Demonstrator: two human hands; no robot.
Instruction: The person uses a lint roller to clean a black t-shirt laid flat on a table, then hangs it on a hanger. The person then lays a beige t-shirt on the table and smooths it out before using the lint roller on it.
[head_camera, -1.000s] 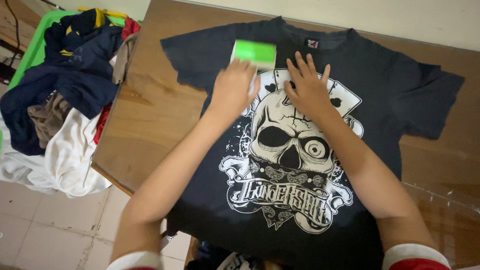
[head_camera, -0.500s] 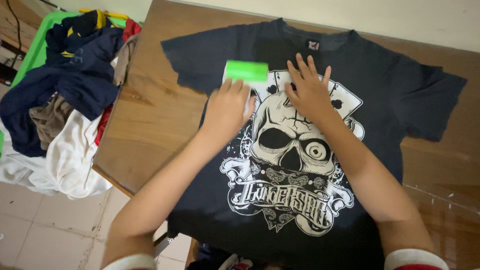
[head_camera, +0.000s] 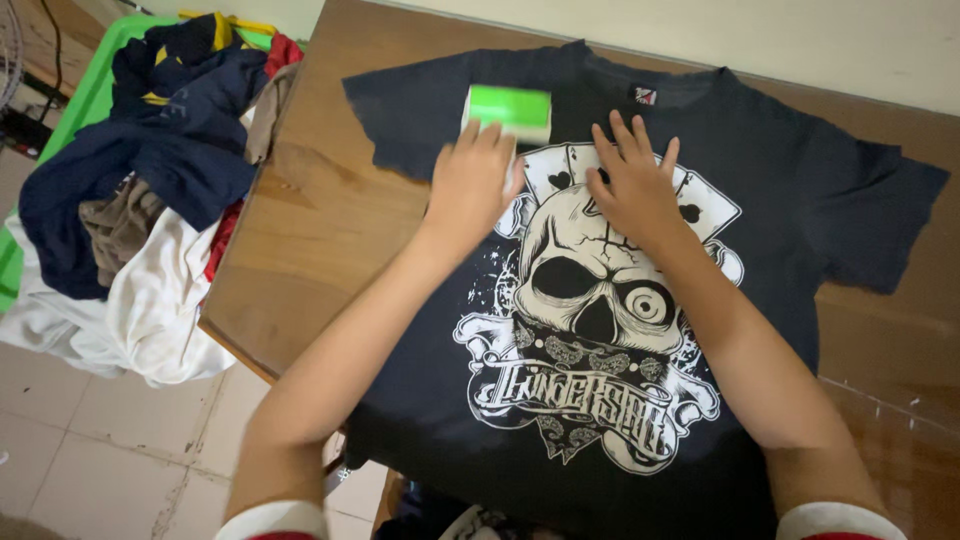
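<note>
- Left hand (head_camera: 470, 185) curled around one green and white block (head_camera: 507, 110), holding its near end.
- Fingers (head_camera: 488, 140) bent over that block, pressing it down on the dark t-shirt (head_camera: 800, 180).
- Block lying on the upper chest of the shirt, just below the collar and a bit to the left.
- Right hand (head_camera: 635, 190) spread wide and flat, holding nothing.
- Palm down on the shirt, right on top of the white skull picture (head_camera: 590, 290), with fingertips reaching the playing cards drawn above the skull.
- Both hands close together, side by side, not touching.
- Two bare arms coming up from the bottom edge, each with a red and white sleeve cuff (head_camera: 270, 522).
- One t-shirt only, lying flat and face up on the brown wooden table (head_camera: 300, 220), both short sleeves stretched out to the sides.
- One small tag (head_camera: 645, 96) inside the collar.
- One table, with its left edge near a big pile of clothes (head_camera: 140, 200).
- Pile made of many pieces mixed up: dark blue, white, tan, red and yellow. Too jumbled to count.
- One green basket (head_camera: 85, 105) under the pile, only its rim showing.
- Pale floor tiles (head_camera: 100, 450) down at the left.
- Light wall (head_camera: 750, 40) behind the far edge of the table.
</note>
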